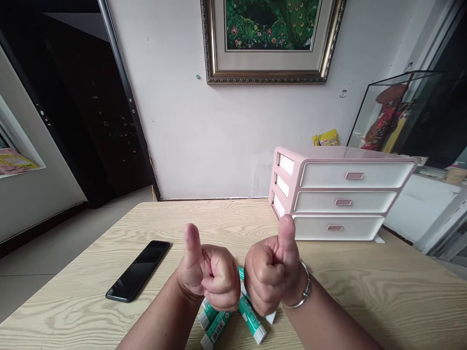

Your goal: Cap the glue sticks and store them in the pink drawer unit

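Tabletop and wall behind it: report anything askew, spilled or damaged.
The green-and-white tubes lie at mixed angles, partly hidden behind the left hand and right hand, so they look untidy. On the wall, left of the drawer unit, a rough patch stands out against the smoother surface. No spill is visible.

Your slim cylindrical tubes [251,320] are green with white ends, one bearing a black-and-white barcode. You wear a silver metal bangle [307,290]. Your pale yellow-beige wooden table [207,214] carries wavy grain, while your flat rectangular phone [140,272] is glossy black. You face a pink plastic drawer cabinet [372,202] with white fronts and pink handles, a bright yellow packet [329,138], and a green, flower-dotted framed picture [270,24].
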A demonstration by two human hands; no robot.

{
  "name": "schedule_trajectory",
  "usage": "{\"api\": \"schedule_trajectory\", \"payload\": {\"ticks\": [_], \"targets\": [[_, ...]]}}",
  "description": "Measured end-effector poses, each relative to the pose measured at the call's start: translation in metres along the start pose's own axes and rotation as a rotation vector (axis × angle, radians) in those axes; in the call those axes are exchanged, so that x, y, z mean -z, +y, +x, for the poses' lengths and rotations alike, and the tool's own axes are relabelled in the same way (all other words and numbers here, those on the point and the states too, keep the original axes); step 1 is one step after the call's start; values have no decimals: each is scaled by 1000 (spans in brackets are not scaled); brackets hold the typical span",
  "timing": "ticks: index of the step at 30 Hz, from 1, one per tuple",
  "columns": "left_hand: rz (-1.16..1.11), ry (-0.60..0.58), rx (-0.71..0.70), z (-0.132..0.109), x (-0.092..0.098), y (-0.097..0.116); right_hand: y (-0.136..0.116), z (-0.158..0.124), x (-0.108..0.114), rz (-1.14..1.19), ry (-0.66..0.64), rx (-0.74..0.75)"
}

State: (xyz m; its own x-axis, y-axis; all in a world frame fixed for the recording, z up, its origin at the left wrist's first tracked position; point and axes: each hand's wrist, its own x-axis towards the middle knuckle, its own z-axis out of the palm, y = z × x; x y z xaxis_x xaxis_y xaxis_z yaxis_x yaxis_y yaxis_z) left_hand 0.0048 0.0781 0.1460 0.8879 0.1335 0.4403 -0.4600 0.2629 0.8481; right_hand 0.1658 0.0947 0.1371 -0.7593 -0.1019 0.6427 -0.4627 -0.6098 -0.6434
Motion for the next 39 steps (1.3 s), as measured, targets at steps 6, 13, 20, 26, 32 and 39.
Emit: {"api": "schedule_trajectory", "payload": {"ticks": [6, 13, 20, 26, 32, 39], "targets": [[-12, 48, -15, -3, 5, 3, -9, -3, 5, -53, 15, 9], [-50, 107, -16, -6, 13, 3, -12, -6, 9, -63, 80, -1], [-20, 148, -56, -7, 15, 0, -15, -6, 8, -113, 110, 7], [58, 231, -89, -7, 17, 2, -18, -6, 10, -265, 203, 67], [53, 256, -167, -7, 19, 4, -20, -8, 12, -296, 272, 88], [-65, 212, -183, -7, 19, 2, -24, -9, 11, -214, 277, 61]]}}
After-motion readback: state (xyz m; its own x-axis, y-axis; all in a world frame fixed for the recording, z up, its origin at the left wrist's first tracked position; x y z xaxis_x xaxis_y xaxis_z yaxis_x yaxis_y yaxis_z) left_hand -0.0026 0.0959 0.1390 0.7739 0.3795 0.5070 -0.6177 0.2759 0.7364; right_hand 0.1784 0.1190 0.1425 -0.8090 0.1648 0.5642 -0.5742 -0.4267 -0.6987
